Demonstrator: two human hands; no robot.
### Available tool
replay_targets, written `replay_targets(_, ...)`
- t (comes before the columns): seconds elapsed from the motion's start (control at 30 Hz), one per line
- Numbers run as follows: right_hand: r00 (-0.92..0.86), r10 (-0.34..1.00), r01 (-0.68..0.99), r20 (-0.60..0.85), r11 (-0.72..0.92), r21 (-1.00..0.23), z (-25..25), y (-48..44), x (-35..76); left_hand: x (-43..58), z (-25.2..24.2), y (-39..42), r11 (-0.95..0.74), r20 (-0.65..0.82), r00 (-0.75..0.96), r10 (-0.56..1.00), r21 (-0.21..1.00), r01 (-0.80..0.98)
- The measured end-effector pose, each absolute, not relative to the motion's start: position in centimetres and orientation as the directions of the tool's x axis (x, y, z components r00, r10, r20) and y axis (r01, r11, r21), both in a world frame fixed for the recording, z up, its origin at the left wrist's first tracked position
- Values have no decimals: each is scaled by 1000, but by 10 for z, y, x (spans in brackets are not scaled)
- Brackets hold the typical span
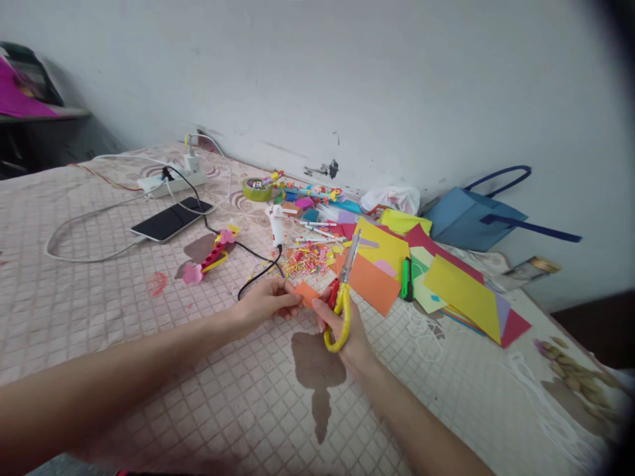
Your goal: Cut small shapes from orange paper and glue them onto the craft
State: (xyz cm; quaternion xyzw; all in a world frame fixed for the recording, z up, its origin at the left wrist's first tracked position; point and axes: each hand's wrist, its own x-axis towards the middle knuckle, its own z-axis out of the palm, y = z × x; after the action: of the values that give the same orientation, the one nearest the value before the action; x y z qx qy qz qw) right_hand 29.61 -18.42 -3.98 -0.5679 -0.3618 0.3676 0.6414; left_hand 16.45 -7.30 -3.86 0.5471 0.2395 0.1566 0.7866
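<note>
A small piece of orange paper (pixel 307 293) is pinched between my two hands above the tablecloth. My left hand (pixel 270 297) grips its left edge with thumb and fingers. On its other side, the thumb and fingers of my right hand (pixel 344 327) press on the paper. Scissors (pixel 342 301) with yellow and red handles also hang in my right hand, blades pointing away from me and up. Just beyond my hands lie a heap of tiny paper scraps (pixel 310 260) and a larger orange sheet (pixel 380 294).
A white glue gun (pixel 276 228) with a black cord stands behind the scraps. Coloured sheets (pixel 461 291), a green cutter (pixel 407 279) and white string (pixel 424 330) lie at right, near a blue bag (pixel 476 218). A phone (pixel 171 221), power strip (pixel 171 182) and decorated pink-red strip (pixel 211 256) are left.
</note>
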Motion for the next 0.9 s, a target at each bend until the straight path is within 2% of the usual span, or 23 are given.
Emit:
replay_targets(0.2,444,896,4,23,24,-1000,-45,-185,297,164,-34,-75,243,-166,840,517,969,42)
replay_targets(0.37,483,876,-56,5,36,-998,-44,-183,300,164,-35,-71,189,-128,836,534,982,30)
replay_targets(0.53,499,866,-89,20,74,-993,-40,-184,300,164,-37,-70,208,-147,849,508,977,45)
replay_targets(0.8,459,888,-55,16,46,-997,-42,-185,296,166,-47,-68,354,-170,829,532,935,-35)
replay_targets(0.9,459,889,-67,2,37,-997,-44,-184,298,166,-44,-69,328,-166,838,521,945,-17)
